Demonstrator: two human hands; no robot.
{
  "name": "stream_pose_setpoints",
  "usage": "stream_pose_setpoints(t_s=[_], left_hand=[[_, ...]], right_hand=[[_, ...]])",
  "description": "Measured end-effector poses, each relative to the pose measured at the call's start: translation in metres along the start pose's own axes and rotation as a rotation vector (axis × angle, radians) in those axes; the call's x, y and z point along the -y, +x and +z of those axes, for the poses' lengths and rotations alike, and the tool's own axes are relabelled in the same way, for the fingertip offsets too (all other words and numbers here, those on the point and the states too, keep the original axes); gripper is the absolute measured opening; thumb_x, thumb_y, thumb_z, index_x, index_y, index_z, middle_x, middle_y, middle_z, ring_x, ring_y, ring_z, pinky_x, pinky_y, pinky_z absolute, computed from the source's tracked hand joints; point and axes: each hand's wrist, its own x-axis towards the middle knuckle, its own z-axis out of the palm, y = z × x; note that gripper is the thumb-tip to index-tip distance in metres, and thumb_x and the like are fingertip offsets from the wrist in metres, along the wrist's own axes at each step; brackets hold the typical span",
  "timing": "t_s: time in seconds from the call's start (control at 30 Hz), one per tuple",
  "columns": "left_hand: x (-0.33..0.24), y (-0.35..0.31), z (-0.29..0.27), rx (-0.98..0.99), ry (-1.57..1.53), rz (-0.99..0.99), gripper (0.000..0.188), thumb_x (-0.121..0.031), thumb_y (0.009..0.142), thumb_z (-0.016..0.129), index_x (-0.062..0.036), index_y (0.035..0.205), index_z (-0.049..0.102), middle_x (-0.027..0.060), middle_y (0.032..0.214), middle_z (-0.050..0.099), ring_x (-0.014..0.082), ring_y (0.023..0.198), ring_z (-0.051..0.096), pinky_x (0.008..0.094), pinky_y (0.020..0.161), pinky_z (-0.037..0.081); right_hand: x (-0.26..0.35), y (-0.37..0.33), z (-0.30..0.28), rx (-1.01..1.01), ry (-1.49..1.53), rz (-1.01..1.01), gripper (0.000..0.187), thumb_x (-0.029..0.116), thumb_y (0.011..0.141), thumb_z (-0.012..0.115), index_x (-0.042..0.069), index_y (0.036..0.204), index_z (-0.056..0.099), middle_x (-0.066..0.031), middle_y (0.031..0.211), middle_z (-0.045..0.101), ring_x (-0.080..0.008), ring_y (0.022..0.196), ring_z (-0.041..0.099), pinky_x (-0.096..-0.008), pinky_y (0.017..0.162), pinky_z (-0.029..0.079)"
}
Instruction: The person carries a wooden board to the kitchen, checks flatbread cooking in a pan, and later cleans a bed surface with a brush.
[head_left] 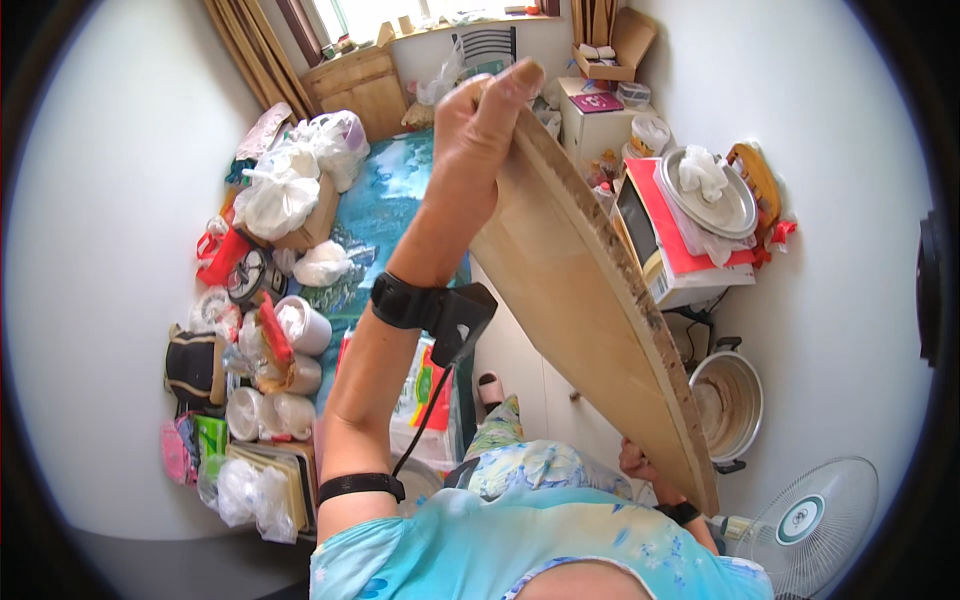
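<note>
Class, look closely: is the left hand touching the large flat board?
Touching: the head view shows the left hand wrapped around the upper end of the board.

Bright daylight glares through the window [385, 13]; edges curve, rim black.

The board [575, 280] slanted between the left hand [485, 120], at its far end, and the right hand [634, 460], near its near end. Left of it lay the bed [390, 180], with bags [285, 190] and tubs [303, 328] along its left side. Right of it stood the pot [735, 425], the fan [803, 520] nearer, and the tray [743, 215] farther off, a bag [703, 172] on it.
</note>
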Motion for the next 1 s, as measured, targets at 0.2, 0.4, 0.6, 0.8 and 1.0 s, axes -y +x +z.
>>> stream_pose_setpoints(t_s=[0.2, 0.4, 0.6, 0.8, 1.0], left_hand=[[-0.023, 0.101, -0.075, 0.044, 0.087, 0.186, 0.045, -0.053, 0.077, 0.063, -0.0101, 0.07, 0.053, -0.0028, 0.063, 0.046, 0.0053, 0.06, 0.045, 0.0214, 0.058, 0.038], [-0.018, 0.192, -0.112, 0.077, -0.057, 0.235, 0.034, -0.045, 0.085, 0.057, -0.0124, 0.086, 0.049, -0.0045, 0.069, 0.048, 0.005, 0.057, 0.051, 0.0209, 0.049, 0.044], [0.033, 0.305, -0.162, 0.111, 0.116, 0.384, 0.039, -0.049, 0.08, 0.061, -0.0118, 0.076, 0.049, -0.0026, 0.064, 0.046, 0.0064, 0.06, 0.049, 0.0224, 0.055, 0.042], [0.098, 0.403, -0.197, -0.128, 0.409, 0.414, 0.057, -0.069, 0.069, 0.06, -0.0128, 0.069, 0.049, 0.0013, 0.064, 0.05, 0.011, 0.059, 0.05, 0.0257, 0.051, 0.042], [0.141, 0.489, -0.238, -0.099, 0.492, 0.297, 0.056, -0.07, 0.072, 0.054, -0.014, 0.069, 0.048, 0.0008, 0.069, 0.049, 0.0114, 0.072, 0.048, 0.0248, 0.065, 0.042]], right_hand=[[0.07, 0.159, 0.082, 0.093, -0.101, -0.039, 0.032, 0.031, 0.076, 0.061, 0.003, 0.092, 0.056, 0.0007, 0.058, 0.037, -0.0108, 0.053, 0.032, -0.0227, 0.055, 0.031], [0.137, 0.297, 0.135, 0.087, -0.184, -0.026, 0.022, 0.026, 0.078, 0.059, 0.005, 0.08, 0.052, -0.0001, 0.055, 0.034, -0.0108, 0.051, 0.031, -0.0228, 0.053, 0.03], [0.227, 0.415, 0.174, 0.066, -0.198, -0.076, 0.013, 0.018, 0.085, 0.05, 0.006, 0.08, 0.052, -0.0016, 0.055, 0.04, -0.0113, 0.047, 0.034, -0.0244, 0.048, 0.03], [0.326, 0.523, 0.206, -0.04, -0.31, 0.029, 0.018, 0.025, 0.087, 0.052, 0.007, 0.086, 0.055, -0.0046, 0.062, 0.055, -0.0165, 0.046, 0.051, -0.0315, 0.044, 0.043], [0.413, 0.634, 0.225, 0.01, -0.274, 0.112, 0.022, 0.023, 0.088, 0.054, 0.003, 0.095, 0.058, -0.0069, 0.077, 0.064, -0.0113, 0.06, 0.06, -0.0243, 0.058, 0.05]])
